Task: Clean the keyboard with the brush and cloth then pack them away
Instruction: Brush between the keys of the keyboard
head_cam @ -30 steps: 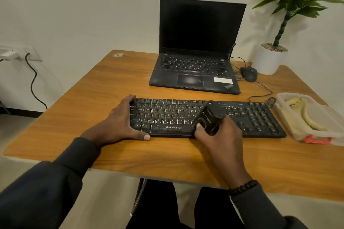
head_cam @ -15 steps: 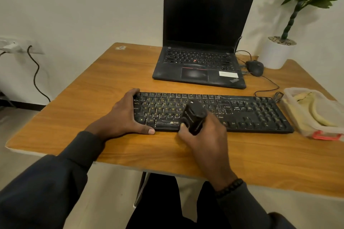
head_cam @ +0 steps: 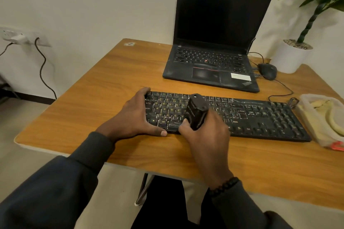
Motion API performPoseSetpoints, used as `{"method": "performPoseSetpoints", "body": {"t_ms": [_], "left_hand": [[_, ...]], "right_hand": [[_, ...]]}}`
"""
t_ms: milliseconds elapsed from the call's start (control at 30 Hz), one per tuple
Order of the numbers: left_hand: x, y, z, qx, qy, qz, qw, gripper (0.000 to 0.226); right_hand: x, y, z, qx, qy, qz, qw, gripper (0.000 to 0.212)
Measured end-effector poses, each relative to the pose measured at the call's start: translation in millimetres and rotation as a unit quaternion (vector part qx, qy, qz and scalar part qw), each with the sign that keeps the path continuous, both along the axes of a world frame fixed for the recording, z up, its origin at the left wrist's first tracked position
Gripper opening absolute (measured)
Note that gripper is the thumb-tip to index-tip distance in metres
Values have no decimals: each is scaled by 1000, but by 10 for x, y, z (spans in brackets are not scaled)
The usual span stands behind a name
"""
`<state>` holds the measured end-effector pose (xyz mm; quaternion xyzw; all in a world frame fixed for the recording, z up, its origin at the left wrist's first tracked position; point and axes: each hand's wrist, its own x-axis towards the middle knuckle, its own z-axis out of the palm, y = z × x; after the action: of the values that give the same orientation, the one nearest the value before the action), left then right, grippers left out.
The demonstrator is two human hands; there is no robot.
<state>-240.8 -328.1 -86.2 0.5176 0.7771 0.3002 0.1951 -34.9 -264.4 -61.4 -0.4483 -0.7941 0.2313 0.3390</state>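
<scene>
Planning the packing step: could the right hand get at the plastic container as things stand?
Probably yes: the container sits open beyond the keyboard, nothing between, but the right hand grips the brush.

Dark navy long sleeves (head_cam: 55,188) cover both my arms down to the cuffs, and there's a black beaded bracelet (head_cam: 224,185) snug round my right wrist.

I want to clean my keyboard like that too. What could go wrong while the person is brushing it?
1. The right hand presses the black brush on the keyboard; hard scrubbing could pop a key loose.
2. Only the left hand steadies the keyboard, at its left end, so the right end might slide toward the plastic container beside it.
3. Swept dust may land on the table.
</scene>
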Motion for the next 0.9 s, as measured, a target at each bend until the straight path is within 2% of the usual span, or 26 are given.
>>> {"method": "performPoseSetpoints", "body": {"t_ms": [133,200,267,300,333,467,633,667,733,800,900], "left_hand": [[4,-3,10,10,6,-10,1000,150],[6,-5,8,8,11,-10,1000,149],[6,-7,2,4,10,-14,1000,147],[6,-9,2,3,6,-15,1000,146],[3,-14,-1,2,2,-13,1000,145],[1,-15,-8,4,1,-5,1000,147],[13,-22,13,6,14,-10,1000,146],[11,-26,14,4,16,-8,1000,146],[15,-30,18,1,10,-11,1000,147],[26,-35,25,4,-3,-12,1000,146],[23,-37,17,2,-15,-10,1000,146]], "right_hand": [[-142,-122,6,-9,25,33,999,25],[-186,-131,38,-88,43,71,993,20],[-168,-73,120,-218,108,89,966,17],[-124,-31,158,-247,135,78,956,16],[-67,17,182,-245,144,63,957,16],[100,65,170,-102,77,17,992,19],[-134,-198,37,-10,16,84,996,27],[-175,-217,52,-15,10,95,995,25],[-168,-163,157,-118,53,97,987,17],[-16,-40,231,-186,87,69,976,22],[286,150,240,-105,86,-10,991,24]]}}
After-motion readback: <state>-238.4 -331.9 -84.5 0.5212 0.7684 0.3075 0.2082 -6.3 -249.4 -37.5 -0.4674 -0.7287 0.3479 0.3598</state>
